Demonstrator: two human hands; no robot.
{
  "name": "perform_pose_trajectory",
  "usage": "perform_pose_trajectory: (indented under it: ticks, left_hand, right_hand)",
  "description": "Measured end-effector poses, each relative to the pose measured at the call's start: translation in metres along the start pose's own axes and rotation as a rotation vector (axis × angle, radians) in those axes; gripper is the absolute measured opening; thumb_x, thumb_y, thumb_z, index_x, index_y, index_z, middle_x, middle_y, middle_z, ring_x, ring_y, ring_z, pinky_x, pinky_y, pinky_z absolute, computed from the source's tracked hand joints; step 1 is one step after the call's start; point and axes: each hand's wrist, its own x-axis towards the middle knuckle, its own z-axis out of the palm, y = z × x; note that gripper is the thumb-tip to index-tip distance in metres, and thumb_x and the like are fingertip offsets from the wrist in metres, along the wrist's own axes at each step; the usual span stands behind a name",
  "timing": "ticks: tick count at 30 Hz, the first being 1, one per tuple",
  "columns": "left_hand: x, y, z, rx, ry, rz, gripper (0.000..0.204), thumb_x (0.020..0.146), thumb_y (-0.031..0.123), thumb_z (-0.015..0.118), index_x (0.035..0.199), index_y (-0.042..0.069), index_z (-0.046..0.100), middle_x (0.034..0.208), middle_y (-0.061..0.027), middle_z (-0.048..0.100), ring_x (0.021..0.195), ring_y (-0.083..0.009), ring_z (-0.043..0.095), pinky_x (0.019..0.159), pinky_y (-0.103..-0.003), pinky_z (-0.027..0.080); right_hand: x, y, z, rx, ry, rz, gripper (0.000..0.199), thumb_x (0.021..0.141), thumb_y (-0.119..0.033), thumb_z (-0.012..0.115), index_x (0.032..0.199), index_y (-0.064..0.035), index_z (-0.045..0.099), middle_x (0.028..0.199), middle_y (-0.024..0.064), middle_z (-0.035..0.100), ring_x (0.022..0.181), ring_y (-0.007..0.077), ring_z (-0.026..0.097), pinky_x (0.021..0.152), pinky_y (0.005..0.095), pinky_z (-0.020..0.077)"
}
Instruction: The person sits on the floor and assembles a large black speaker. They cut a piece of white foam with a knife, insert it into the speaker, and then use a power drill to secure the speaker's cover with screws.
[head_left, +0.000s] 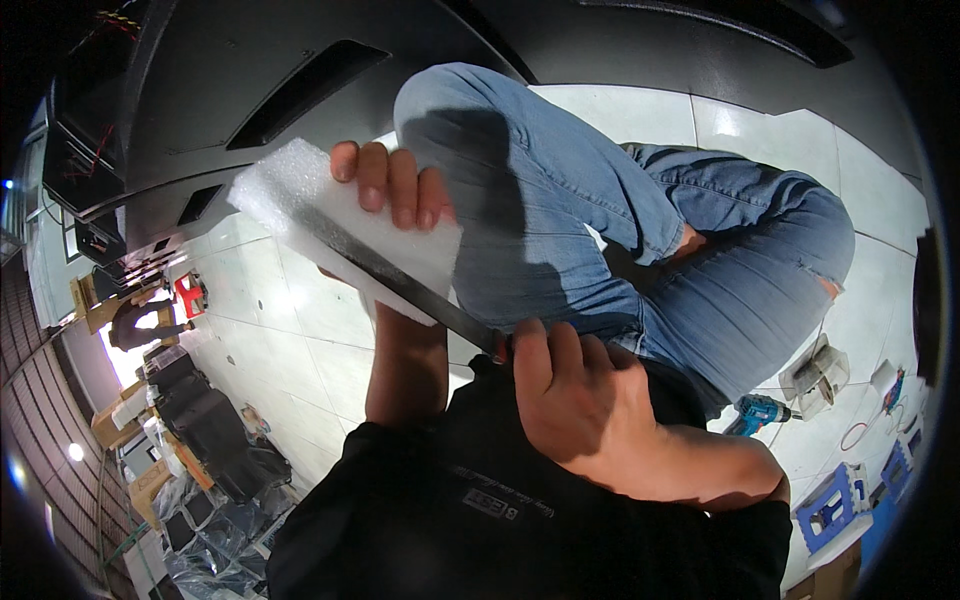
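A white block of soft packing foam point(345, 225) is held up left of the bent knee, the left hand point(390, 190) clamped over its far edge. The right hand point(575, 400) is closed on a long dark blade point(400, 285) sunk in it. Light and crumbly it is judged, best gripped broadly

The white foam block point(345, 225) is a flat rectangular slab with a pebbled, bubbly surface, held tilted in the air above the pale tiled floor, its upper-left corner raised and its long edge sloping down to the right. A long dark blade point(400, 285) lies against its lower face, running diagonally from the upper left down to the right, its lower end hidden in the grip at the handle.
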Motion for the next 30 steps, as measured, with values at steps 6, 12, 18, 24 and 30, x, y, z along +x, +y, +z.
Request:
perform_pose_trajectory:
  ticks: [6, 12, 18, 24, 30]
  left_hand:
    - [-0.004, 0.003, -0.006, 0.126, -0.028, 0.072, 0.074, 0.082, 0.057, 0.079, 0.128, 0.008, 0.049, 0.094, -0.0077, 0.055, 0.078, -0.0218, 0.060, 0.069, -0.037, 0.050]
    - [0.004, -0.002, 0.016, 0.482, 0.121, 0.240, 0.094, 0.080, 0.056, 0.083, 0.142, 0.006, 0.032, 0.099, -0.0096, 0.051, 0.066, -0.0170, 0.059, 0.056, -0.031, 0.051]
    - [-0.016, 0.017, -0.012, 1.169, 0.319, 0.270, 0.108, 0.069, 0.051, 0.085, 0.145, 0.004, 0.024, 0.109, -0.0117, 0.048, 0.086, -0.0199, 0.057, 0.073, -0.034, 0.051]
    - [-0.042, 0.025, -0.033, 1.451, 0.241, 0.295, 0.108, 0.072, 0.037, 0.085, 0.149, 0.005, 0.017, 0.137, -0.0236, 0.041, 0.128, -0.0345, 0.046, 0.114, -0.056, 0.035]
    - [-0.058, 0.017, -0.043, 1.354, 0.208, 0.279, 0.106, 0.073, 0.021, 0.078, 0.153, 0.007, 0.010, 0.157, -0.0347, 0.024, 0.150, -0.0456, 0.024, 0.121, -0.054, 0.015]
  right_hand:
    - [0.006, -0.003, -0.005, -0.042, -0.004, -0.012, 0.025, 0.094, -0.028, 0.064, 0.098, -0.0037, 0.058, 0.067, -0.0002, 0.050, 0.050, 0.0095, 0.052, 0.039, 0.0238, 0.0404]
    - [0.014, 0.006, -0.012, 0.285, -0.078, 0.029, 0.019, 0.091, -0.013, 0.062, 0.105, -0.0014, 0.056, 0.072, 0.0089, 0.059, 0.059, 0.0233, 0.067, 0.045, 0.0357, 0.0512]
    - [0.025, 0.012, -0.008, 0.291, -0.147, 0.084, 0.023, 0.088, -0.009, 0.066, 0.106, 0.0019, 0.056, 0.077, 0.0159, 0.065, 0.060, 0.0332, 0.068, 0.051, 0.0409, 0.0519]
    - [0.024, 0.017, 0.012, 0.182, -0.204, 0.054, 0.024, 0.090, -0.009, 0.066, 0.107, 0.0031, 0.055, 0.076, 0.0162, 0.066, 0.053, 0.0335, 0.065, 0.046, 0.0422, 0.0489]
    - [0.019, 0.023, 0.025, 0.167, -0.226, -0.014, 0.023, 0.086, -0.013, 0.067, 0.100, 0.0011, 0.055, 0.073, 0.0133, 0.062, 0.049, 0.0296, 0.063, 0.042, 0.0414, 0.0481]
